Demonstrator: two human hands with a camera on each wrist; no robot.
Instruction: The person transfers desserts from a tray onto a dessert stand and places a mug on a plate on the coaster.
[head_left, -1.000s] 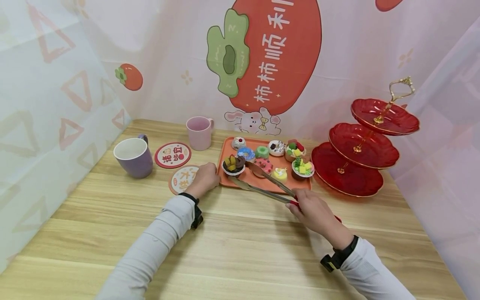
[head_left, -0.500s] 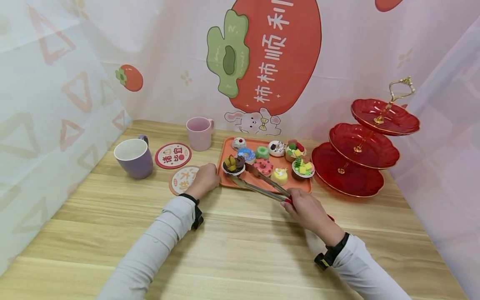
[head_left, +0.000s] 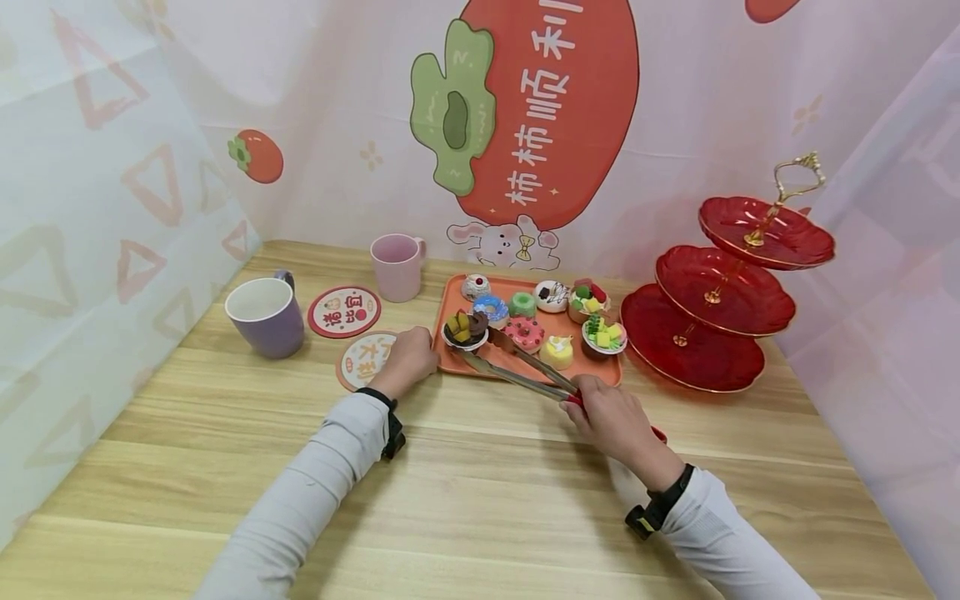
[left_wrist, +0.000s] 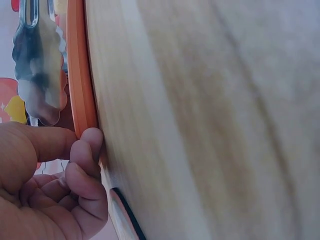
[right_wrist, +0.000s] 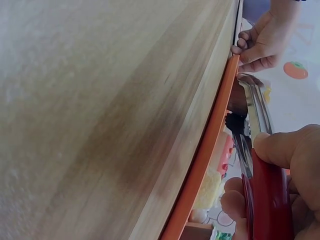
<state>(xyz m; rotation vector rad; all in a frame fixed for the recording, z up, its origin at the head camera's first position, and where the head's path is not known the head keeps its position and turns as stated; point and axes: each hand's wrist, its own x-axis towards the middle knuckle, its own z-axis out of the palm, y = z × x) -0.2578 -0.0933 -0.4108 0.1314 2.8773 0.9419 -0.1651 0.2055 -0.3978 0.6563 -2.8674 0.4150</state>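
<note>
My left hand [head_left: 408, 360] pinches the near left corner of an orange tray [head_left: 453, 298] between thumb and fingertips; the left wrist view shows the tray's rim [left_wrist: 81, 75] there. My right hand [head_left: 617, 425] grips metal tongs [head_left: 525, 382] by their red handles [right_wrist: 270, 200]. The tongs' tips are spread at the near right side of a chocolate cupcake [head_left: 466, 330] with yellow pieces on top, in a white paper cup. Whether both tips touch it, I cannot tell. Around it on the tray sit a blue donut [head_left: 491, 310], a pink donut [head_left: 525, 333] and several other toy cakes.
A red three-tier stand [head_left: 678, 367] with a gold handle stands right of the tray. To the left are a purple mug [head_left: 268, 325], a pink mug [head_left: 397, 271] and two round coasters, one red-rimmed [head_left: 345, 312], one orange-rimmed [head_left: 365, 360]. A printed curtain [head_left: 330, 167] hangs behind.
My right hand has moved a little left with the tongs, and the gap between the tongs' arms has narrowed slightly. The left hand has stayed on the tray's corner.
</note>
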